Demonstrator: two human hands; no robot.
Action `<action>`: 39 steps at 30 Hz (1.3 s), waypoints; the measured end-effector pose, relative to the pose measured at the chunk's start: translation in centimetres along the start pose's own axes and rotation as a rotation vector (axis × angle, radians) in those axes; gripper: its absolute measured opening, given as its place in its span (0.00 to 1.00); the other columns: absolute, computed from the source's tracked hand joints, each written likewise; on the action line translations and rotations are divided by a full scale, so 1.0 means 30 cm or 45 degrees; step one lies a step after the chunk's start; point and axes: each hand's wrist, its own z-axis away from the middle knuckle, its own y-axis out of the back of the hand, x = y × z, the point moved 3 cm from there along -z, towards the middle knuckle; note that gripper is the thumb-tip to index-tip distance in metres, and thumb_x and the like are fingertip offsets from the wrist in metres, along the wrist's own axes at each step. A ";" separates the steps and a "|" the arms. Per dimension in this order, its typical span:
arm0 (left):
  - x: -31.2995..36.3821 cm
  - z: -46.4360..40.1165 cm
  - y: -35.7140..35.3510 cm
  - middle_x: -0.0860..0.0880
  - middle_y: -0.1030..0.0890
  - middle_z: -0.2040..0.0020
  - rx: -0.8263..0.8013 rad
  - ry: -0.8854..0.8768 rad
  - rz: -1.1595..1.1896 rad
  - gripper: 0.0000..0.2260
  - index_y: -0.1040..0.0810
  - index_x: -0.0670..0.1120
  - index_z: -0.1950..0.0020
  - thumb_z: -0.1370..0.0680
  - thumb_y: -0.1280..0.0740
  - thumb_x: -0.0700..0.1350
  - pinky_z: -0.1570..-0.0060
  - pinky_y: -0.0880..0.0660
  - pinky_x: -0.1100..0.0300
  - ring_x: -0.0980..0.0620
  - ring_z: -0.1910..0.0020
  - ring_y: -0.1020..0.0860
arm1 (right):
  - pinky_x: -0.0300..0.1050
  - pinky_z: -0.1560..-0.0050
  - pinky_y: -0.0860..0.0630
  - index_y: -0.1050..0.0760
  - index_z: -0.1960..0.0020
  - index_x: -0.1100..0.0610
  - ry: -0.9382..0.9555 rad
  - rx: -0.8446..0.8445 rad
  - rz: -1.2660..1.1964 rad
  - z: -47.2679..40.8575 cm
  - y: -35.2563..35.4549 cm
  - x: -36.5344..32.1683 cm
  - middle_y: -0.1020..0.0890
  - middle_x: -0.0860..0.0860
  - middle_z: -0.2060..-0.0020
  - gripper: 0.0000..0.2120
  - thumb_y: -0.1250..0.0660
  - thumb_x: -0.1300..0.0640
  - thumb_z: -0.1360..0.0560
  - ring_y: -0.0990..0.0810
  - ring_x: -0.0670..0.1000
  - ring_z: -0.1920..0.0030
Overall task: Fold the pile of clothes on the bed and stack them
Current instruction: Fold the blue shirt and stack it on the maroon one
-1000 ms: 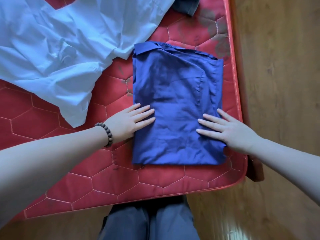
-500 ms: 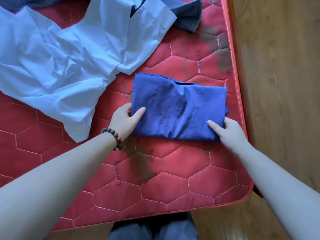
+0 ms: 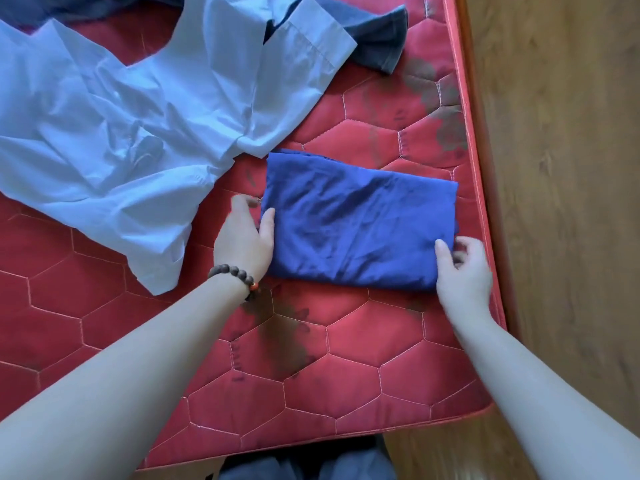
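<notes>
Currently the left hand (image 3: 242, 244) pinches the left edge of the folded blue shirt (image 3: 356, 230), thumb on top. The right hand (image 3: 462, 268) grips its right edge likewise. The shirt lies near the mattress's (image 3: 346, 393) right edge. Folding of this piece appears complete; next, set it aside and take the light blue shirt (image 3: 138, 133).

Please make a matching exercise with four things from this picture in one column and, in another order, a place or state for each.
1. dark blue garment
2. light blue shirt
3. denim piece
4. bead bracelet

A. on the left wrist
B. spread out, crumpled
C. folded, held at both ends
D. at the far edge, partly under the shirt

Pairs: 1-C, 2-B, 3-D, 4-A
</notes>
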 end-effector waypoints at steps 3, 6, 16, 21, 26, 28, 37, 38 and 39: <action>0.043 0.009 0.024 0.41 0.26 0.42 0.245 -0.329 -0.169 0.16 0.28 0.42 0.38 0.22 0.38 0.49 0.47 0.30 0.48 0.41 0.44 0.27 | 0.53 0.41 0.31 0.29 0.37 0.60 0.334 0.326 0.263 0.005 0.031 -0.034 0.28 0.58 0.44 0.18 0.35 0.53 0.24 0.26 0.59 0.47; 0.110 0.040 -0.044 0.41 0.26 0.35 0.203 -0.793 -0.293 0.17 0.25 0.41 0.36 0.23 0.38 0.46 0.37 0.34 0.45 0.41 0.33 0.31 | 0.56 0.35 0.36 0.28 0.37 0.64 0.796 0.331 0.443 0.026 -0.052 -0.120 0.26 0.63 0.39 0.19 0.37 0.56 0.25 0.30 0.61 0.38; 0.131 -0.103 -0.258 0.46 0.43 0.22 -0.127 -1.031 -0.746 0.27 0.40 0.46 0.22 0.21 0.46 0.52 0.25 0.51 0.43 0.44 0.22 0.47 | 0.59 0.25 0.46 0.40 0.24 0.60 1.020 -0.029 0.900 -0.002 -0.437 -0.204 0.38 0.54 0.24 0.27 0.43 0.53 0.21 0.40 0.52 0.24; 0.121 -0.141 -0.228 0.47 0.43 0.21 -0.181 -1.141 -0.686 0.28 0.41 0.51 0.22 0.21 0.46 0.57 0.25 0.50 0.44 0.44 0.22 0.48 | 0.60 0.25 0.51 0.43 0.22 0.50 0.825 0.014 0.968 -0.037 -0.345 -0.140 0.43 0.53 0.23 0.28 0.48 0.44 0.21 0.44 0.54 0.23; 0.108 -0.148 -0.197 0.44 0.47 0.21 -0.096 -1.033 -0.629 0.28 0.42 0.51 0.22 0.21 0.44 0.58 0.24 0.53 0.46 0.43 0.22 0.50 | 0.58 0.24 0.52 0.45 0.22 0.49 0.692 -0.012 0.984 -0.071 -0.234 -0.061 0.46 0.56 0.22 0.29 0.52 0.42 0.20 0.48 0.55 0.22; 0.092 -0.139 -0.183 0.39 0.48 0.21 -0.037 -0.870 -0.542 0.28 0.40 0.52 0.23 0.22 0.43 0.57 0.25 0.53 0.43 0.41 0.22 0.51 | 0.61 0.25 0.55 0.49 0.22 0.46 0.557 0.026 0.958 -0.080 -0.216 -0.054 0.51 0.56 0.21 0.29 0.53 0.39 0.21 0.52 0.56 0.22; 0.061 -0.034 -0.163 0.33 0.41 0.27 0.132 -0.442 -0.039 0.21 0.27 0.52 0.30 0.23 0.33 0.52 0.29 0.38 0.47 0.36 0.31 0.37 | 0.55 0.30 0.41 0.39 0.25 0.42 0.266 0.109 0.702 -0.069 -0.138 -0.079 0.45 0.59 0.24 0.34 0.38 0.33 0.27 0.40 0.60 0.29; 0.065 -0.019 -0.154 0.35 0.38 0.29 0.136 -0.346 0.030 0.20 0.26 0.53 0.31 0.23 0.32 0.51 0.32 0.35 0.48 0.38 0.35 0.34 | 0.55 0.33 0.38 0.38 0.25 0.42 0.261 0.123 0.664 -0.066 -0.132 -0.088 0.41 0.58 0.27 0.34 0.36 0.33 0.27 0.37 0.59 0.32; 0.067 -0.007 -0.144 0.38 0.36 0.32 0.123 -0.255 0.096 0.19 0.25 0.53 0.32 0.23 0.32 0.50 0.36 0.31 0.50 0.41 0.39 0.31 | 0.54 0.36 0.35 0.37 0.26 0.42 0.244 0.110 0.603 -0.063 -0.124 -0.094 0.38 0.57 0.30 0.33 0.35 0.34 0.28 0.35 0.58 0.35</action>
